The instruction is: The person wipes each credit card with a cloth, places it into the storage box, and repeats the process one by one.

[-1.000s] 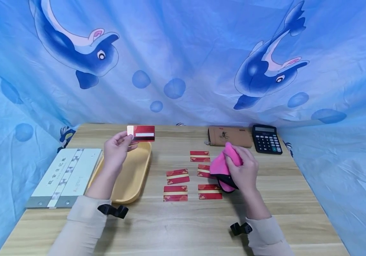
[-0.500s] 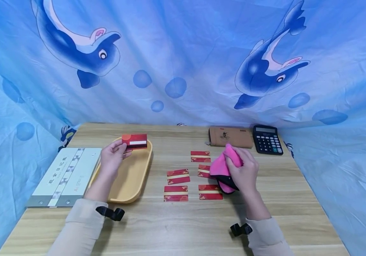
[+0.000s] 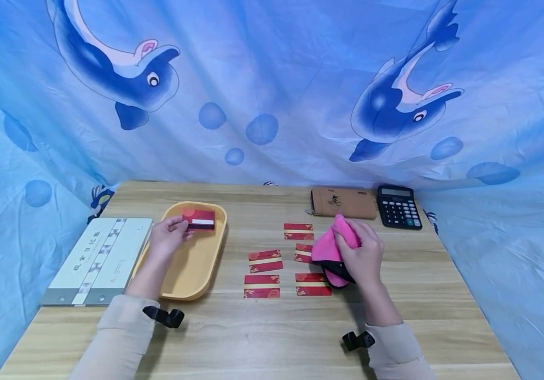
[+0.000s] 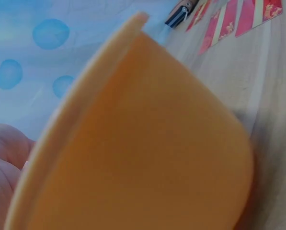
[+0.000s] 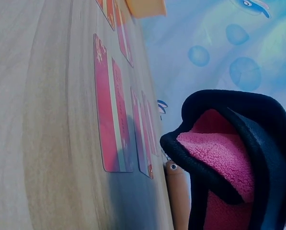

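My left hand [image 3: 166, 240] pinches a red card [image 3: 198, 220] by its left end, over the yellow tray [image 3: 210, 264]. The card's face carries a white strip and a dark stripe. In the left wrist view the tray's wall [image 4: 171, 143] hides the card and most of that hand. On the right, my right hand [image 3: 363, 250] grips a folded pink cloth [image 3: 326, 247] with black edging, held above the tabletop. Close by it lie several red cards with cream bands, such as the near right card [image 3: 313, 285]; the cloth partly covers another card [image 3: 302, 252] in the head view.
Left of the tray lies a pale ledger binder [image 3: 93, 258]. A tan zip wallet [image 3: 345, 203] and a black calculator [image 3: 399, 207] sit along the back right of the wooden table [image 3: 262, 338]. A blue dolphin-print curtain [image 3: 272, 79] hangs behind.
My left hand has lowered the red card and drawn it slightly leftward, from above the tray's far rim to over its inside. My right hand and the cloth have stayed put.
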`<state>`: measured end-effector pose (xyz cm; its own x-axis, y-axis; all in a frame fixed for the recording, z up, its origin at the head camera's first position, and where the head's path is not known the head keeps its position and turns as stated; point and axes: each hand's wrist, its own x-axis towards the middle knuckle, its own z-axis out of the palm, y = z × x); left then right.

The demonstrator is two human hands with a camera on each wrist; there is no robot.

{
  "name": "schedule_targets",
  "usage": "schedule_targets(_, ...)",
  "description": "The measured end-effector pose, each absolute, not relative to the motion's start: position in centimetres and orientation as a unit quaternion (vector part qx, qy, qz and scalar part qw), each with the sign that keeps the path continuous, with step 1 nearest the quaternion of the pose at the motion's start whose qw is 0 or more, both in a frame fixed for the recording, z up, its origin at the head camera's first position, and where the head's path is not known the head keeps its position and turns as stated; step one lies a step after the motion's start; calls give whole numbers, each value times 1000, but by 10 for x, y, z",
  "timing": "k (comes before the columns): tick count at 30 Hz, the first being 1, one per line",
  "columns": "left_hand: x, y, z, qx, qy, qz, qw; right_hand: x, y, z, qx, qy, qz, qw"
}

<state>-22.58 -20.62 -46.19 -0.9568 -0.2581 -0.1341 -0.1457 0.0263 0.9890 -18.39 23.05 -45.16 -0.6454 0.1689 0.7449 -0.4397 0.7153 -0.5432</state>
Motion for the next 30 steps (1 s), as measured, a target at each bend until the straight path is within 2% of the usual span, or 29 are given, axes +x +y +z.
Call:
schedule_targets(5, -222, -201, -466, 160, -723, -672, 16, -184, 232, -453, 78, -832, 367, 409)
schedule_targets(15, -223, -202, -465, 186, -745, -640, 27, -185, 233, -455, 85, -834, 373, 398)
schedule_targets(30, -230, -216, -462, 108, -866, -489, 6, -182, 236, -456, 76, -845, 381, 367)
